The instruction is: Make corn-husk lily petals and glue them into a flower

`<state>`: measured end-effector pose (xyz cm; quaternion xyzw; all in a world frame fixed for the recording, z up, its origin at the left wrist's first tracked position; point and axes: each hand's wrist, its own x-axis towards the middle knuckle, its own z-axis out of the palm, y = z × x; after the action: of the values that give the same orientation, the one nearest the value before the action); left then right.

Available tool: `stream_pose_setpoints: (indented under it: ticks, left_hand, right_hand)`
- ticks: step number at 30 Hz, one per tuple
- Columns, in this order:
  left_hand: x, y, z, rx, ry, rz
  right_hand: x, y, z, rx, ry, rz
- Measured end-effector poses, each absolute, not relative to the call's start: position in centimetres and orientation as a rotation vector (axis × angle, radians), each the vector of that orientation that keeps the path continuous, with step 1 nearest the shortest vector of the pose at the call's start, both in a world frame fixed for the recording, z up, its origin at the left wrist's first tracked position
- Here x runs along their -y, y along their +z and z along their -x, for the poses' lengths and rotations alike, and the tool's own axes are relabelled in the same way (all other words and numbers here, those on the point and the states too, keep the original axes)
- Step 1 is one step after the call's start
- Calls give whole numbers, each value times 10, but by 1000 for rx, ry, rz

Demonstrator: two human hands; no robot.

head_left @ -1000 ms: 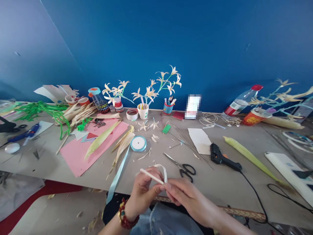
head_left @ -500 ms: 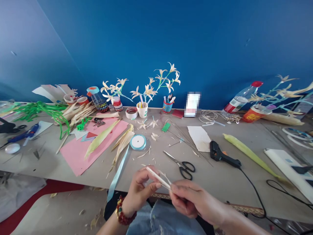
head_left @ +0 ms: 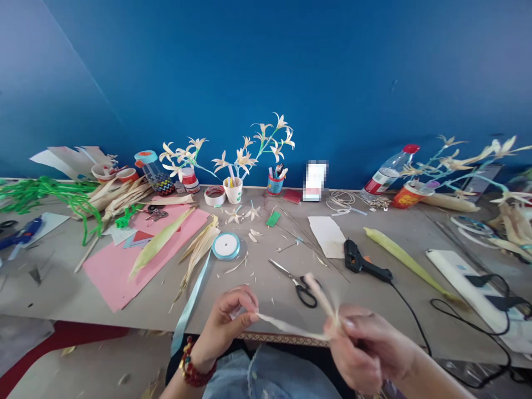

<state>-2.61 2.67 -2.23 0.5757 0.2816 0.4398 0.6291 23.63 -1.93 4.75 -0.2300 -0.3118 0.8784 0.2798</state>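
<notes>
So both hands are down at the bottom of the frame, working low over the front edge of the bench (head_left: 145,305). Left hand (head_left: 233,317) is left of bottom centre, forearm coming up at a slant from the lower edge, red beaded bracelet (head_left: 193,363) on the wrist. Its fingers are curled over with the thumb tucked up underneath, and the grip is pinched on one end of a thin pale strip (head_left: 291,326). That strip sags a little on its way across to the right hand (head_left: 366,346).

That one's at lower right, forearm angling in from the bottom right corner, fingers folded into a loose fist with the thumb laid on top. Grip's clamped on the base of a pale rolled piece (head_left: 321,295), which tilts up and to the left. It's pretty blurry there, so can't tell exactly how the strip joins it.

Black-handled scissors (head_left: 296,281) lie just behind the roll, glue gun (head_left: 368,264) further right, blue ribbon spool (head_left: 225,245) left of centre.
</notes>
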Motion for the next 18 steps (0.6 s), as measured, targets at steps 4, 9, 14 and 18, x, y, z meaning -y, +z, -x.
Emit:
stream_pose_setpoints:
  ticks: [4, 9, 14, 18]
  left_hand:
    - [-24, -27, 18, -668, 1085, -1029]
    - [-20, -24, 2, -560, 1117, -841]
    - [-15, -22, -1, -425, 1129, -796]
    - [-13, -24, -2, -426, 1152, -830]
  right_hand:
    - [13, 53, -262, 1066, 1702, 1178]
    - [2, 4, -292, 1690, 656, 1806]
    - [0, -19, -297, 1947, -31, 1881]
    - [8, 12, -256, 1878, 326, 1649]
